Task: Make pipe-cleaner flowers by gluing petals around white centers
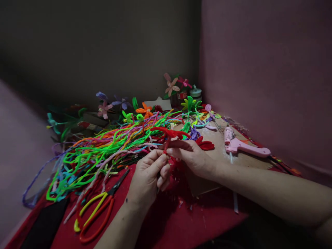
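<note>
Both hands meet over the near middle of the table around a red pipe-cleaner flower (169, 133). Its petals spread out above my fingers, and a pale tuft shows at its centre. My left hand (153, 169) pinches the lower part of the flower between thumb and fingers. From the right, my right hand (193, 157) grips it just above, thumb against the stem. The fingers hide much of the stem. Loose red petals (206, 144) lie on the cardboard behind my right hand.
A heap of coloured pipe cleaners (103, 152) spreads at left. Scissors (97, 211) with red and yellow handles lie near my left forearm. A pink glue gun (241, 145) rests on cardboard (220, 128) at right. Finished flowers (171, 86) stand along the wall. Red cloth (192, 221) covers the table.
</note>
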A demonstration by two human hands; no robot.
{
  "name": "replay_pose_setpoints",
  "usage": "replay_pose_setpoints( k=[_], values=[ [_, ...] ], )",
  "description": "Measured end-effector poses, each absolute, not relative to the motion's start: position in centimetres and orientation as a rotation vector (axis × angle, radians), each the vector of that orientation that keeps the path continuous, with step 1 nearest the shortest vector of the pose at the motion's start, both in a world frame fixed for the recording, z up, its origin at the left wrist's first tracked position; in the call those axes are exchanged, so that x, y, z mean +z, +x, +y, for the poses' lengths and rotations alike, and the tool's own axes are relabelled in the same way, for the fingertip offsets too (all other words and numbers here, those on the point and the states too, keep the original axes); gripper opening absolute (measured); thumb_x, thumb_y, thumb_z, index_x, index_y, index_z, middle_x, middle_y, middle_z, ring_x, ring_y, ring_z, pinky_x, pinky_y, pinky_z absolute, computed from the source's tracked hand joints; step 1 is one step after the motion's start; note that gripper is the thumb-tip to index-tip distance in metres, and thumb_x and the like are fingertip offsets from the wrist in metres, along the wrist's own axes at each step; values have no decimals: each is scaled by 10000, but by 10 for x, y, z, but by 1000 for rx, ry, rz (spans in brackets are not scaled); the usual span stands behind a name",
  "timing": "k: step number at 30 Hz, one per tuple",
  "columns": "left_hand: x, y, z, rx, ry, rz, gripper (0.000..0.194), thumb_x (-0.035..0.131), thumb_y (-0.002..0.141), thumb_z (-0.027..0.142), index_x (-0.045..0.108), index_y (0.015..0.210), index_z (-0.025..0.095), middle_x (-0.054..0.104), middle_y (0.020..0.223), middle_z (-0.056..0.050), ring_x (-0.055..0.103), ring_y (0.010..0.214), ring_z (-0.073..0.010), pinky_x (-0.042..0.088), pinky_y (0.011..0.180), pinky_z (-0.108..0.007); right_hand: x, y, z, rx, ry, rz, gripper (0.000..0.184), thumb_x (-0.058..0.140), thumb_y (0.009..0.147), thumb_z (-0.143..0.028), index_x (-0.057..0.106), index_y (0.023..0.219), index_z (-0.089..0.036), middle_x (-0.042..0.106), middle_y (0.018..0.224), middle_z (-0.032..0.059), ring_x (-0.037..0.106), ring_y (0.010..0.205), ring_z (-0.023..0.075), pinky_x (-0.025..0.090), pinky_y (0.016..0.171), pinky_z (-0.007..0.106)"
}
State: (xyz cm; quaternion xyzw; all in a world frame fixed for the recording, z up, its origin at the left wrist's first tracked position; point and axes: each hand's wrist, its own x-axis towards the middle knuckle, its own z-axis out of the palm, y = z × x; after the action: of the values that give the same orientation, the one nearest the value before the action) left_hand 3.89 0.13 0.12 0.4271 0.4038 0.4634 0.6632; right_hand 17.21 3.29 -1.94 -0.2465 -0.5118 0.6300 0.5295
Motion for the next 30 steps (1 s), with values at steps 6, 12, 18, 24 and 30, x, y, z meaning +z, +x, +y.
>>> replay_pose_setpoints(
  k=[6, 12, 18, 24, 30],
  values=[
    [-9, 37, 4, 1018, 871, 714, 86, 529, 843, 268, 559, 854, 188, 379, 426, 99, 135, 290, -15, 278, 254, -130, -26, 169, 34, 1627, -468, -1144, 172, 682, 721, -305, 699, 835, -178, 653, 779, 5, 545, 693, 109, 427, 691, 254],
    [-10, 36, 4, 1016, 918, 732, 140, 516, 854, 288, 566, 958, 209, 399, 439, 93, 158, 302, -24, 275, 275, -141, -30, 168, 33, 1677, -481, -968, 157, 736, 673, -251, 696, 812, -190, 645, 698, -26, 549, 646, 100, 436, 658, 243],
    [-7, 41, 0, 1085, 1273, 1032, 195, 566, 819, 304, 576, 969, 180, 483, 550, 54, 387, 424, -48, 334, 411, -160, -24, 167, 34, 1635, -440, -904, 175, 776, 608, -250, 686, 752, -206, 663, 685, -37, 586, 663, 110, 467, 699, 256],
    [-25, 36, 2, 1225, 2113, 1407, 132, 525, 810, 223, 586, 920, 183, 563, 620, 25, 482, 484, -99, 389, 517, -211, -27, 167, 34, 1519, -509, -1051, 172, 749, 641, -326, 701, 751, -203, 688, 725, -8, 617, 729, 139, 479, 753, 286],
    [-17, 37, 0, 1261, 1953, 1371, 126, 536, 815, 225, 645, 878, 225, 532, 558, 34, 438, 454, -104, 364, 497, -201, -20, 171, 28, 1385, -538, -1207, 184, 711, 687, -368, 696, 751, -196, 688, 778, 5, 617, 787, 156, 480, 784, 296]
  ],
)
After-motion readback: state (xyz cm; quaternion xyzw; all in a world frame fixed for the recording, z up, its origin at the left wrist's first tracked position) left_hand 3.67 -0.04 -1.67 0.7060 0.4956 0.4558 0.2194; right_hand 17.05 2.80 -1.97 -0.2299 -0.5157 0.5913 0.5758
